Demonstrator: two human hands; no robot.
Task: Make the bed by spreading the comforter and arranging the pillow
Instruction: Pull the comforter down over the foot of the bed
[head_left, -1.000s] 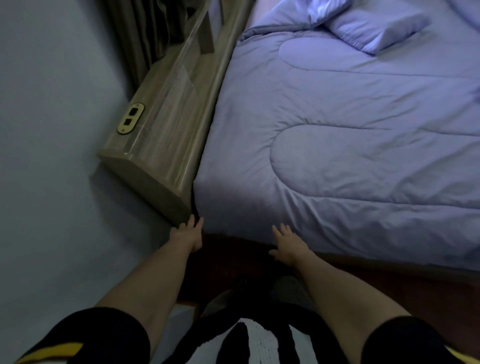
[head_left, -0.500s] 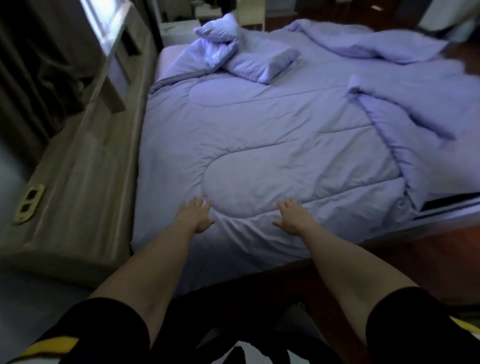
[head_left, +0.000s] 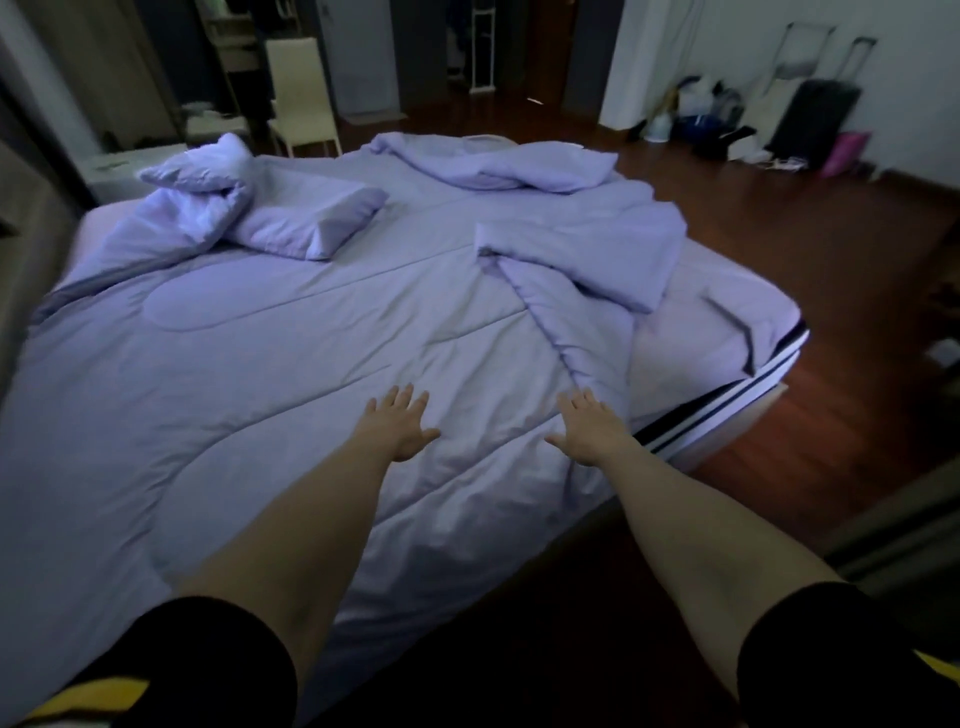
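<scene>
A lilac comforter (head_left: 249, 364) covers most of the bed, flat on the left and near side. Its right part is folded back in a bunched heap (head_left: 582, 249), baring the mattress corner (head_left: 727, 332). A lilac pillow (head_left: 306, 223) lies at the far left, with a turned-up comforter corner (head_left: 202, 182) beside it. My left hand (head_left: 397, 428) reaches out over the comforter near the front edge, fingers straight and spread. My right hand (head_left: 589, 428) is stretched the same way a little to the right, close to the folded edge. Neither hand holds anything.
Dark wooden floor (head_left: 831, 234) runs along the bed's right side. A pale chair (head_left: 301, 98) and a white bedside unit (head_left: 135, 161) stand beyond the bed's far side. Bags and a dark suitcase (head_left: 810, 119) sit against the far right wall.
My view has swung up and to the right, from the bed's left corner and headboard to the whole bed. Both hands have moved from the bed's edge out over the comforter.
</scene>
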